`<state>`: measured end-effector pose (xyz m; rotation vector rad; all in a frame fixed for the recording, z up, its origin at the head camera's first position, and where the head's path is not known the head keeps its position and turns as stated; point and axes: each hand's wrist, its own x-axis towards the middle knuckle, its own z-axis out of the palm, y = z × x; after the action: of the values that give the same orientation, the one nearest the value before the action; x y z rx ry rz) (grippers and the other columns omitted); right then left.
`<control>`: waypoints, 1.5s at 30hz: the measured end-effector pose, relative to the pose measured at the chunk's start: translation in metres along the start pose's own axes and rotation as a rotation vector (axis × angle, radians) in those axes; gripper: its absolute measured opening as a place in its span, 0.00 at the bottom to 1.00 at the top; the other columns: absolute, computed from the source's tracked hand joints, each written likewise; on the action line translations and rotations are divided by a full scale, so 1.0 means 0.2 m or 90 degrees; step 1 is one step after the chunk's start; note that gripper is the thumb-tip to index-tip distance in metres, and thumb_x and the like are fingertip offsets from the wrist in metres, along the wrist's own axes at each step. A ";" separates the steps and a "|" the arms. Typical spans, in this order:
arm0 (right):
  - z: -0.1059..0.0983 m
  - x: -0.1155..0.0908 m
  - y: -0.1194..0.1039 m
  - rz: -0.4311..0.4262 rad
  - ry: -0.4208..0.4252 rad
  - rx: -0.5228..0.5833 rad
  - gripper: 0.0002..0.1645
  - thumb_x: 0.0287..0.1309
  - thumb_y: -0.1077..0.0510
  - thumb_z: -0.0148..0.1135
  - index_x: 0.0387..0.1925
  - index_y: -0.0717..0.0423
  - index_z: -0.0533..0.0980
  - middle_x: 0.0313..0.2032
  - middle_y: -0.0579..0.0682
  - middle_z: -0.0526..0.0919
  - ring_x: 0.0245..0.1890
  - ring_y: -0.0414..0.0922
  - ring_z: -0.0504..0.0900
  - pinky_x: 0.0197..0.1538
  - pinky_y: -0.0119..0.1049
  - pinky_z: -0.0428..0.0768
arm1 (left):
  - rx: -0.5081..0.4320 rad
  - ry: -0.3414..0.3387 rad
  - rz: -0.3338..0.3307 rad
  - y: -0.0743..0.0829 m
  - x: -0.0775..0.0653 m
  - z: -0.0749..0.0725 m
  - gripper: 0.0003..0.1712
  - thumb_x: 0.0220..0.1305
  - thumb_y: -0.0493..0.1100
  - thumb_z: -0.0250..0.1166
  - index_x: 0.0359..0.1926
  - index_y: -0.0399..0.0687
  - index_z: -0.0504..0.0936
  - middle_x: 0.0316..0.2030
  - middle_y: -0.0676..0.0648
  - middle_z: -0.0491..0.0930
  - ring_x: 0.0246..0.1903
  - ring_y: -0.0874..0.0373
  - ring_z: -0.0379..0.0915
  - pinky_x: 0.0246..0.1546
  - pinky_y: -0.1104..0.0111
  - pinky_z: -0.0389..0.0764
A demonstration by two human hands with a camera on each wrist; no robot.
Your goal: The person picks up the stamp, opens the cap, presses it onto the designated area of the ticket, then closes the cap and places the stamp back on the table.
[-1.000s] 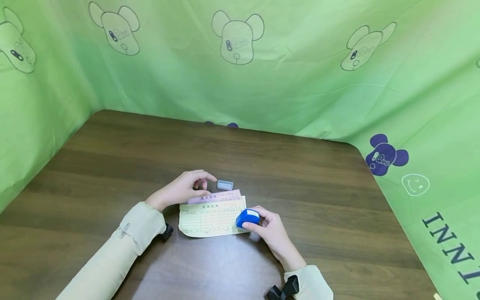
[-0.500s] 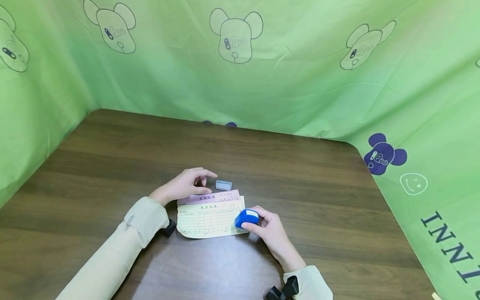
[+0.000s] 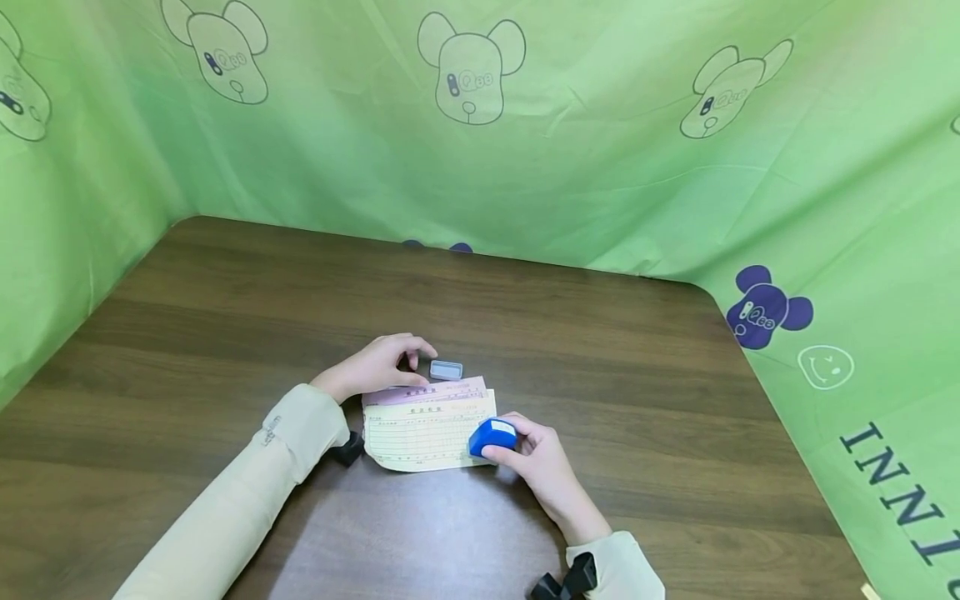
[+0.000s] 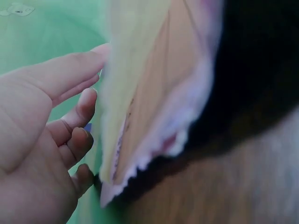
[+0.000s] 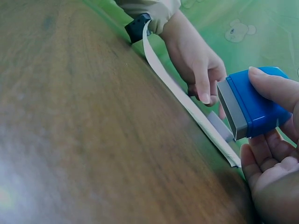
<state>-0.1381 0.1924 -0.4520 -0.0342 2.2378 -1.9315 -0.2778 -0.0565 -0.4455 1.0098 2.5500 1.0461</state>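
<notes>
My right hand [image 3: 534, 454] pinches a blue stamp [image 3: 492, 437] between thumb and fingers, over the lower right corner of a pale yellow printed form [image 3: 420, 437]. In the right wrist view the stamp's grey stamping end points toward the paper. A pink form [image 3: 457, 389] shows from under the yellow one along the far edge. My left hand [image 3: 378, 365] lies at that far edge, its thumb at the pink form and the other fingers bent loosely, with a gap between thumb and forefinger. The left wrist view shows the sheets' ragged edge close up.
Just beyond the forms lies a small grey rectangular cap [image 3: 446, 370], close to the left fingertips. The brown wooden table [image 3: 600, 350] stretches around, with a green printed curtain [image 3: 585, 183] along its back and sides. Black wrist cameras sit at both cuffs.
The left hand and the forms have shifted slightly to the right over the last half second. The right hand keeps the stamp in nearly the same spot; the head view tilts a little.
</notes>
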 end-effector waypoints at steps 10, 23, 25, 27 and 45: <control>0.00 0.00 0.00 -0.020 -0.009 -0.002 0.24 0.53 0.66 0.69 0.50 0.74 0.75 0.41 0.47 0.80 0.41 0.35 0.79 0.48 0.23 0.78 | 0.050 0.015 -0.025 0.02 0.01 0.01 0.19 0.55 0.46 0.73 0.47 0.49 0.81 0.30 0.54 0.73 0.32 0.61 0.67 0.49 0.59 0.63; 0.00 0.00 0.00 0.001 -0.003 -0.007 0.25 0.53 0.65 0.69 0.51 0.72 0.75 0.45 0.55 0.80 0.42 0.36 0.78 0.49 0.23 0.77 | 0.096 0.057 -0.061 0.02 0.05 0.05 0.18 0.51 0.52 0.74 0.42 0.53 0.82 0.26 0.57 0.75 0.30 0.65 0.70 0.46 0.62 0.63; 0.00 0.00 0.00 0.002 -0.003 -0.006 0.25 0.53 0.65 0.69 0.51 0.72 0.75 0.45 0.55 0.80 0.42 0.36 0.78 0.49 0.23 0.77 | 0.098 0.060 -0.066 0.02 0.05 0.06 0.17 0.52 0.52 0.74 0.41 0.54 0.82 0.26 0.57 0.75 0.29 0.65 0.70 0.45 0.63 0.63; 0.00 0.00 0.00 0.001 -0.004 -0.005 0.25 0.53 0.65 0.69 0.52 0.73 0.74 0.45 0.55 0.80 0.42 0.36 0.78 0.49 0.23 0.77 | 0.099 0.064 -0.071 0.02 0.05 0.06 0.16 0.52 0.52 0.74 0.41 0.54 0.82 0.26 0.57 0.75 0.29 0.65 0.70 0.44 0.63 0.63; -0.01 0.00 0.01 0.005 -0.011 -0.010 0.25 0.53 0.65 0.69 0.52 0.72 0.74 0.47 0.59 0.80 0.42 0.36 0.79 0.49 0.23 0.78 | 0.016 0.110 -0.075 0.04 -0.06 -0.05 0.12 0.57 0.47 0.71 0.42 0.54 0.80 0.34 0.52 0.74 0.30 0.59 0.67 0.31 0.68 0.66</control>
<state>-0.1384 0.1936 -0.4537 -0.0435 2.2390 -1.9027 -0.2678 -0.0657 -0.4334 0.7952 2.7278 1.1154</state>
